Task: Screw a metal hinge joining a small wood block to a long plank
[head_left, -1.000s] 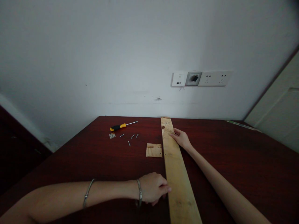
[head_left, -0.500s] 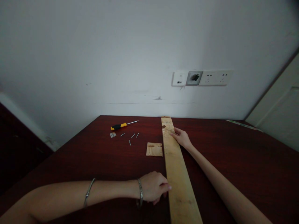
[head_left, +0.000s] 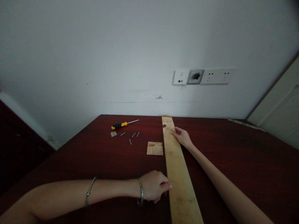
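Note:
A long pale wooden board (head_left: 179, 168) lies on the dark red table, running from the wall toward me. My left hand (head_left: 155, 186) is closed on its left edge low in the view, thumb on the top face and the other fingers curled at the side, partly hidden. Farther up, my right hand (head_left: 182, 137) grips the right edge, with its fingertips on the top face. Just left of the board lies a small square wooden piece (head_left: 154, 148), and neither hand touches it.
A yellow and black screwdriver (head_left: 119, 125) lies at the back left of the table (head_left: 98, 155). Near it are a small metal plate with holes (head_left: 113, 134) and several screws, one of them a screw (head_left: 130, 142) closest to me. White wall sockets (head_left: 217, 77) are mounted behind.
The view has shifted very slightly. Both hands keep their places on the board, and nothing on the table has visibly moved.

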Available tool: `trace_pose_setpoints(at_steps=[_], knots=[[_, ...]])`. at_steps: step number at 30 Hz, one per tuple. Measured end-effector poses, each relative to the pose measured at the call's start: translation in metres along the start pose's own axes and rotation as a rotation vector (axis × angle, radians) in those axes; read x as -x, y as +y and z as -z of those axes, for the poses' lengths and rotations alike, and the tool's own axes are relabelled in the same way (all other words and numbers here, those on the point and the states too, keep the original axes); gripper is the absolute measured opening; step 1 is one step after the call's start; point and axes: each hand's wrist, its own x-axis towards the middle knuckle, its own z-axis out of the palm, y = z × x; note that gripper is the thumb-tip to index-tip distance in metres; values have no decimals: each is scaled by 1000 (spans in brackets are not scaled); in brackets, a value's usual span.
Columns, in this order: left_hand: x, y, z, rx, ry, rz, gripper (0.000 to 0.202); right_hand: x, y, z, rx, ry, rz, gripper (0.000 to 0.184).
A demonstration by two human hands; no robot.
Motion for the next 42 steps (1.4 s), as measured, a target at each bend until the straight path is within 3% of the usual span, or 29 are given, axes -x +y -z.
trace_pose_setpoints(at_steps=[27,30,35,37,42], knots=[[2,2,0,-14,-9,31,32,-1,2,2,88,4,27,30],[2,2,2,-64,56,-9,33,-2,2,2,93,11,24,30],[-6,-11,38,-190,442,-188,20,-2,4,2,91,8,19,30],[-12,-23,59,-303,594,-287,30,-2,4,1,91,11,12,32],[-25,-58,88,-511,537,-154,77,0,2,1,105,24,-11,36]])
